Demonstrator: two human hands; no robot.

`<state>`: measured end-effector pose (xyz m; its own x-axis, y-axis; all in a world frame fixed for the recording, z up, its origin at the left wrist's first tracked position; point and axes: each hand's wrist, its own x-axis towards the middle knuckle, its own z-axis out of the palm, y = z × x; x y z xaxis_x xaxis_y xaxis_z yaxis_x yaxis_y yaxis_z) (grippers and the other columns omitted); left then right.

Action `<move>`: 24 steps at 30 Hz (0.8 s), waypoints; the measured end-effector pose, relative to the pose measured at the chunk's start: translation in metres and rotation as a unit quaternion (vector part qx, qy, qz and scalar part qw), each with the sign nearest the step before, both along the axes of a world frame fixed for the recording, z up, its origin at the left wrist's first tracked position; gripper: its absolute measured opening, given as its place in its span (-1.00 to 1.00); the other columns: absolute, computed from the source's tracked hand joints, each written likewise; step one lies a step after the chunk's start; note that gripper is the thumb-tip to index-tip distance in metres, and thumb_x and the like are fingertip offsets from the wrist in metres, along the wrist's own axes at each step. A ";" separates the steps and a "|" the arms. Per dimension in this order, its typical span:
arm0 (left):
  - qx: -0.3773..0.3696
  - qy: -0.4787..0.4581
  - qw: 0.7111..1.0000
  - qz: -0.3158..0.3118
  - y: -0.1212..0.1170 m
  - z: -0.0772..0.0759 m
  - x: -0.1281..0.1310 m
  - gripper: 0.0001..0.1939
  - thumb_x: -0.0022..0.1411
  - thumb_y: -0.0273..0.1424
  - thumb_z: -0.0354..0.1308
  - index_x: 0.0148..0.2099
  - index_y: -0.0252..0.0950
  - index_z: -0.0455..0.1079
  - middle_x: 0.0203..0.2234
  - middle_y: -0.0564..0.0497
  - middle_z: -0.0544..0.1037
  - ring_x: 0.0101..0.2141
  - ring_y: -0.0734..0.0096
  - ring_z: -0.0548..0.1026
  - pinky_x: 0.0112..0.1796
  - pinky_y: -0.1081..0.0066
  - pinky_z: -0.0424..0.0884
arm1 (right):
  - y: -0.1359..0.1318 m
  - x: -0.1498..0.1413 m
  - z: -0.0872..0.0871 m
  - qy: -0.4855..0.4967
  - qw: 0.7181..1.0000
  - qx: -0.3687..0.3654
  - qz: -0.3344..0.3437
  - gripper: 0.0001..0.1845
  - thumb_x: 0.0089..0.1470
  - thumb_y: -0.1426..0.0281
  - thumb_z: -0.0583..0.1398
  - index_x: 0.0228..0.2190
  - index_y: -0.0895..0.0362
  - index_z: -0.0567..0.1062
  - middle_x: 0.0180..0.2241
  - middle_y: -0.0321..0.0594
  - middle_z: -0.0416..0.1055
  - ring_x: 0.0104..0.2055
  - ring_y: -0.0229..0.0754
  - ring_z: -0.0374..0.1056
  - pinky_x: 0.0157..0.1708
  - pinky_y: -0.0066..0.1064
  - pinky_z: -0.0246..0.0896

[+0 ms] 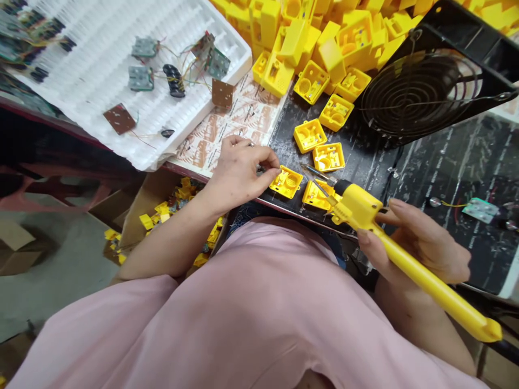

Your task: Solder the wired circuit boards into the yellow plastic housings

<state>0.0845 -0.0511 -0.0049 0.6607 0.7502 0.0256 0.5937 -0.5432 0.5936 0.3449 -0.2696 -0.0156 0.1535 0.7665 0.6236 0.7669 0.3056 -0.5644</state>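
My right hand [421, 237] is wrapped around a yellow soldering iron [405, 256]. Its metal tip points left, over a small yellow plastic case [318, 195] at the table's front edge. Left of that case lies another open yellow case [287, 182], with round and slotted shapes moulded inside. My left hand [247, 167] pinches at this case's left corner with thumb and forefinger; the fingertips partly cover that corner. Just beyond, more open cases [329, 156] lie face up on the black mat.
A black fan with a wire guard [409, 102] stands at back right, beside a heap of yellow cases [324, 43]. A white foam tray [101, 97] holds wired circuit boards. One wired board [480, 209] lies at right. A cardboard box [140, 210] of yellow parts sits below the table.
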 end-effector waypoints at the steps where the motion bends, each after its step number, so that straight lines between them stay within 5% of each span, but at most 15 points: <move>1: 0.008 0.011 1.000 -0.005 -0.001 0.000 0.002 -0.76 0.42 -0.23 0.22 -0.17 -0.14 0.73 -0.30 0.05 0.78 -0.08 0.10 0.72 0.42 -0.11 0.40 | 0.000 -0.001 0.000 -0.003 1.000 -0.007 0.007 -0.19 0.38 0.38 0.55 0.50 -0.33 0.55 -0.04 -0.31 0.84 -0.28 -0.05 0.76 -0.42 -0.28 0.71; 5: 0.026 0.045 0.998 -0.024 -0.001 0.003 0.003 -0.73 0.47 -0.26 0.18 -0.10 -0.13 0.74 -0.31 0.02 0.78 -0.08 0.04 0.72 0.36 -0.12 0.45 | 0.005 -0.010 0.003 -0.003 0.998 0.013 0.063 -0.17 0.35 0.42 0.58 0.51 -0.21 0.56 -0.12 -0.24 0.84 -0.30 0.01 0.77 -0.36 -0.21 0.81; 14: 0.081 0.083 0.992 -0.043 -0.004 0.006 0.004 -0.75 0.46 -0.30 0.16 -0.18 -0.10 0.69 -0.27 -0.03 0.80 -0.06 -0.05 0.73 0.27 -0.14 0.49 | 0.010 -0.016 0.010 -0.025 0.999 -0.007 0.047 -0.18 0.36 0.37 0.58 0.52 -0.15 0.55 -0.11 -0.25 0.84 -0.28 0.01 0.78 -0.31 -0.24 0.81; 20: 0.089 0.113 0.989 -0.043 -0.004 0.008 0.010 -0.74 0.44 -0.33 0.15 -0.17 -0.13 0.70 -0.27 -0.08 0.80 -0.03 -0.13 0.74 0.21 -0.16 0.52 | 0.014 -0.020 0.012 -0.027 0.997 0.007 0.073 -0.70 0.29 0.39 0.62 -0.03 -0.03 0.72 -0.30 -0.32 0.76 -0.38 -0.09 0.72 -0.45 -0.36 0.69; 24: 0.097 0.110 0.988 -0.046 -0.003 0.006 0.008 -0.76 0.43 -0.33 0.19 -0.18 -0.12 0.71 -0.28 -0.05 0.80 -0.03 -0.09 0.73 0.22 -0.12 0.53 | 0.021 -0.023 0.012 -0.050 0.996 0.020 0.066 -0.71 0.28 0.51 0.58 -0.17 -0.01 0.64 -0.31 -0.34 0.75 -0.41 -0.12 0.70 -0.47 -0.39 0.65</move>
